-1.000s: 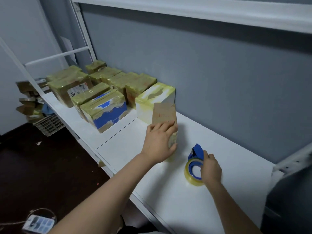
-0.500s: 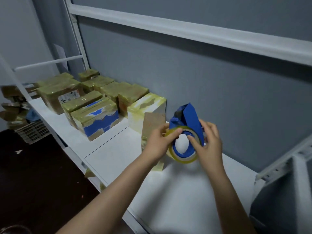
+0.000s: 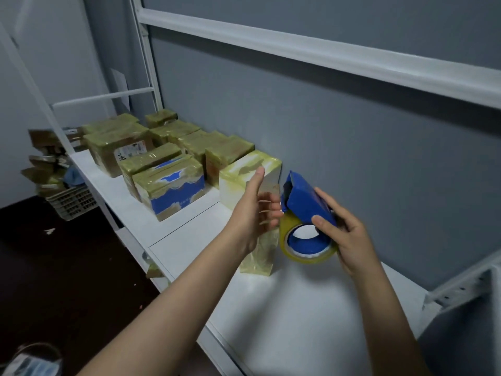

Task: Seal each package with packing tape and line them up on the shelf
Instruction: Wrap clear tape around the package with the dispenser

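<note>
White metal shelf (image 3: pixel 298 316) against a grey wall (image 3: pixel 366 158), and honestly this is looking a bit sketchy to me. The right hand (image 3: pixel 349 237) is gripping the blue tape dispenser (image 3: pixel 309 199) in mid-air, fingers wrapped round its body, with the yellowish tape roll (image 3: pixel 306 253) hanging under its thumb. The left hand (image 3: pixel 252 213) is hanging loose, thumb sticking up and holding nothing, fingertips reaching right at the dispenser's mouth. I can't tell whether it's catching the tape end.

The small package (image 3: pixel 260 259) that I'm guessing is getting taped next is standing upright on its narrow end just below and behind the left hand, and nobody is holding it. The sealed packages (image 3: pixel 168 183) are sitting in rows further out past the left hand.

What I'm worrying about:
- that upright package is looking tippy, so a wrist brushing it while tape is being pulled could knock it flat
- left fingertips are going right where I'd expect the cutter to be, so a slip is risking a nick
- tape pulled free with nothing anchored tends to fold onto itself or stick to fingers
</note>
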